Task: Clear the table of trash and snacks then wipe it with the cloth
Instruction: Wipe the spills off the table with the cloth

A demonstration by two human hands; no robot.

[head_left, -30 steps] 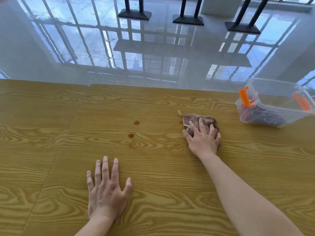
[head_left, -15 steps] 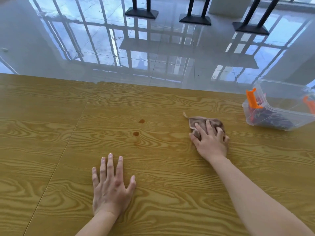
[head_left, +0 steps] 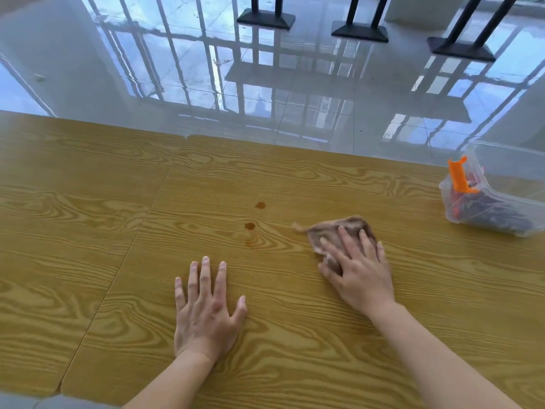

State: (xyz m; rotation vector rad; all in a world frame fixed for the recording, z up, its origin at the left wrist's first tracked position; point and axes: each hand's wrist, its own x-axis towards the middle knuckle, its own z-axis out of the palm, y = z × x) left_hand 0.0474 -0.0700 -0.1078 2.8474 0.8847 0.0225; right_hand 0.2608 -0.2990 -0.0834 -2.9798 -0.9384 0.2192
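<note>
Centre-right of frame, on worktop [head_left: 295, 343]: right grip [head_left: 361, 274], fingers spread, presses brown cloth [head_left: 351, 227] flat; left grip [head_left: 206, 314] braces, spread, lower centre. Brown spots [head_left: 250, 225] frame-left of cloth: sweep firmly, evenly.

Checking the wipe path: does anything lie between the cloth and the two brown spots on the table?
Nothing visible does. Only wood-grain tabletop shows between the cloth under the right hand and the brown spots. The left hand rests flat nearer the person, off that line.
</note>
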